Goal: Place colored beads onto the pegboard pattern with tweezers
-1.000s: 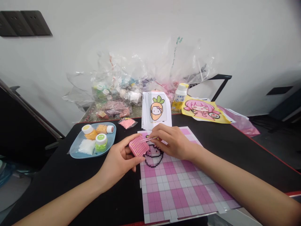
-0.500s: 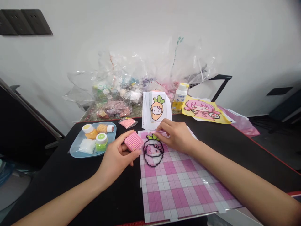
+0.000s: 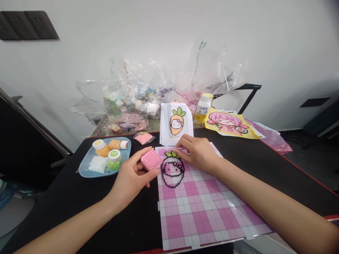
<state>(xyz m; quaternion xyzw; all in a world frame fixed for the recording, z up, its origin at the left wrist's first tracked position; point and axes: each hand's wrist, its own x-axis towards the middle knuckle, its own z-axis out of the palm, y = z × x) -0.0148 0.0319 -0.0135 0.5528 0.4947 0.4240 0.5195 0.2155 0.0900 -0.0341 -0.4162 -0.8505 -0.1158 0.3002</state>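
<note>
Left of the checkered board (image 3: 196, 211), a blue plate (image 3: 84, 168) bears a green-bead jar (image 3: 114, 162), two orange-bead jars (image 3: 102, 150) and a white packet (image 3: 97, 164). At the board's upper-left edge, the left hand (image 3: 134, 174) grips a ridged pink tray (image 3: 151, 159) with a few beads. The right hand (image 3: 198, 151) pinches tweezers (image 3: 177, 147) over the board's green leaves (image 3: 169, 154); whether their tips hold a bead, I can't tell. Right of the board, black mat (image 3: 246, 158) stretches to a red edge (image 3: 302, 170).
</note>
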